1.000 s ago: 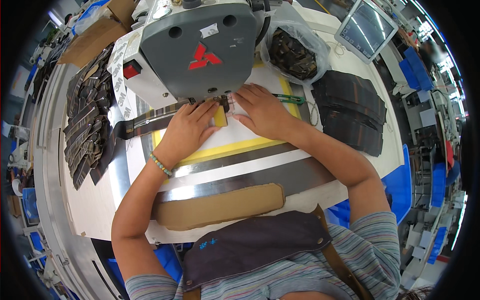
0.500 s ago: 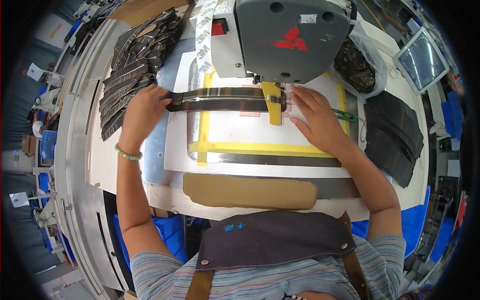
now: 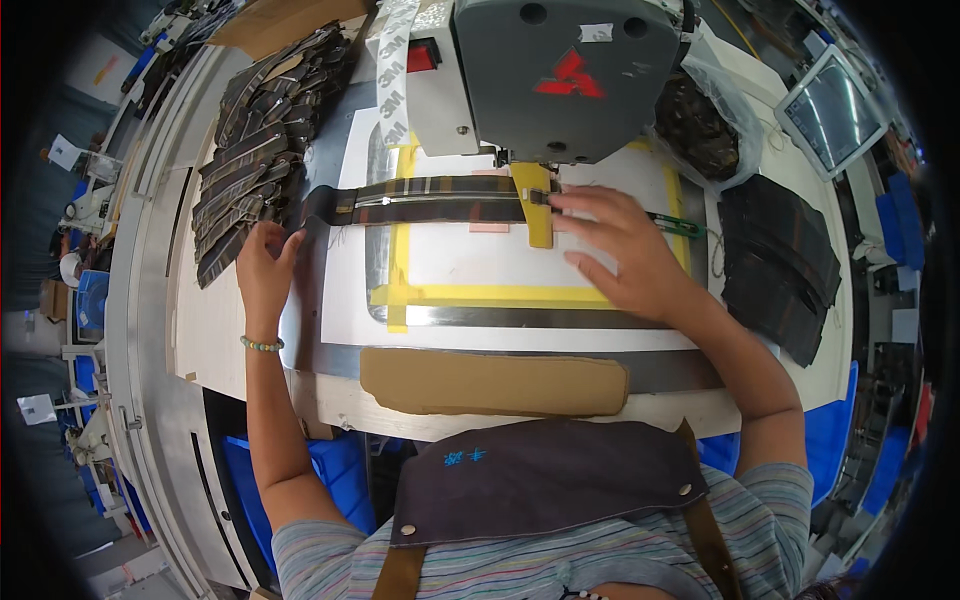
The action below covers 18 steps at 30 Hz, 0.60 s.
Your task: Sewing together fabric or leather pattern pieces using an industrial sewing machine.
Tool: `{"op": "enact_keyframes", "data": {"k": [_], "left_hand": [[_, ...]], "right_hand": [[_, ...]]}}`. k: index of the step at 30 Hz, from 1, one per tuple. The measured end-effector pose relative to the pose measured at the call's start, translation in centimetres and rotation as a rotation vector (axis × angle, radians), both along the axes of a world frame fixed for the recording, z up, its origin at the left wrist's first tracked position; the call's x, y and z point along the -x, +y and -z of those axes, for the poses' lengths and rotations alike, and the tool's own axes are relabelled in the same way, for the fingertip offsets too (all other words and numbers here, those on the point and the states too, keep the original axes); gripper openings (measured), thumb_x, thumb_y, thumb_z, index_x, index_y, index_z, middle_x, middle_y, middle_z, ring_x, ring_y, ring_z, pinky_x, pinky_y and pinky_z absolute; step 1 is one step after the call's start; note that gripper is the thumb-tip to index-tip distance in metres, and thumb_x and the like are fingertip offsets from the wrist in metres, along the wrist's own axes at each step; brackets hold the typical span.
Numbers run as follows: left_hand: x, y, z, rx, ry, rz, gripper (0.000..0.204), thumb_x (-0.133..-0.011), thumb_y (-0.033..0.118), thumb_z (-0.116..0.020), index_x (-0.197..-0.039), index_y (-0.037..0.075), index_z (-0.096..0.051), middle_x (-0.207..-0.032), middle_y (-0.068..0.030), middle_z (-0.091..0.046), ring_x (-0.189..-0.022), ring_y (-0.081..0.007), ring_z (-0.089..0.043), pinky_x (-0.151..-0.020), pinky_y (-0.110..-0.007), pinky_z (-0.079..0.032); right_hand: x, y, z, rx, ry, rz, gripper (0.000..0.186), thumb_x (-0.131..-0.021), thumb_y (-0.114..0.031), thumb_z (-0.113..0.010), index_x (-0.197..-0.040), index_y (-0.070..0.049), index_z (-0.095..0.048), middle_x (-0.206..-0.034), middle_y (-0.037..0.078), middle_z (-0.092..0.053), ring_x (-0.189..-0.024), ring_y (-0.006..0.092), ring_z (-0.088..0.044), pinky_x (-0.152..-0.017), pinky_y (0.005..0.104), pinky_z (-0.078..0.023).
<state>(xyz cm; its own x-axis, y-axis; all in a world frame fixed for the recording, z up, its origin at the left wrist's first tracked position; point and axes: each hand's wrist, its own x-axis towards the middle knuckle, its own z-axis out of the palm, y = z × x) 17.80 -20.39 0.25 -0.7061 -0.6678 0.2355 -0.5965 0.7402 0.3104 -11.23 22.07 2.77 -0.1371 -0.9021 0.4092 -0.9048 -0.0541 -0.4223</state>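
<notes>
A dark plaid fabric strip with a zipper (image 3: 430, 200) lies across the white sheet (image 3: 450, 262) under the sewing machine head (image 3: 570, 80). A yellow plate (image 3: 536, 215) sits across the strip's right end. My right hand (image 3: 635, 255) reaches over that end, fingers stretched out and fingertips beside the plate. At the left, my left hand (image 3: 265, 270) is near the strip's loose dark end, its thumb and fingers apart. Close to its fingertips is a heap of similar zippered strips (image 3: 245, 170); whether they touch is hard to see.
Dark fabric pieces (image 3: 780, 265) are stacked at the right, below a plastic bag of dark material (image 3: 705, 125). A green-handled tool (image 3: 678, 226) lies beside my right wrist. A tan cardboard piece (image 3: 490, 383) rests at the table's front edge. A tablet-like screen (image 3: 832, 110) stands far right.
My left hand has come off the strip's left end and moved down and slightly left. My right hand has shifted left toward the yellow plate.
</notes>
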Motion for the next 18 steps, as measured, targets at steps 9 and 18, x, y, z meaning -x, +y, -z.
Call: {"op": "enact_keyframes", "data": {"k": [9,18], "left_hand": [[4.2,3.5,2.7,-1.027,0.888,-0.028,0.057,-0.113,0.029,-0.065,-0.163,0.005,-0.050,-0.136,-0.0087,-0.068,-0.118,-0.0132,-0.065,-0.103,-0.029,-0.053],[1.9,5.2,-1.0,-0.042,1.085,0.076,0.020,-0.103,-0.001,-0.075,-0.123,-0.006,-0.074,-0.109,-0.0080,-0.081,-0.109,-0.0125,-0.070,-0.083,-0.025,-0.059]], "right_hand": [[-16.8,-2.7,-9.5,0.694,-1.325,-1.254,0.106,-0.100,-0.075,-0.061,-0.149,0.019,-0.055,-0.133,0.045,-0.062,-0.116,0.0524,-0.070,-0.097,0.0544,-0.058],[-7.7,1.8,-7.9,0.185,-1.078,-1.218,0.061,-0.112,-0.046,-0.061,-0.149,0.002,-0.065,-0.145,0.032,-0.062,-0.132,0.0441,-0.062,-0.114,0.0528,-0.047]]}}
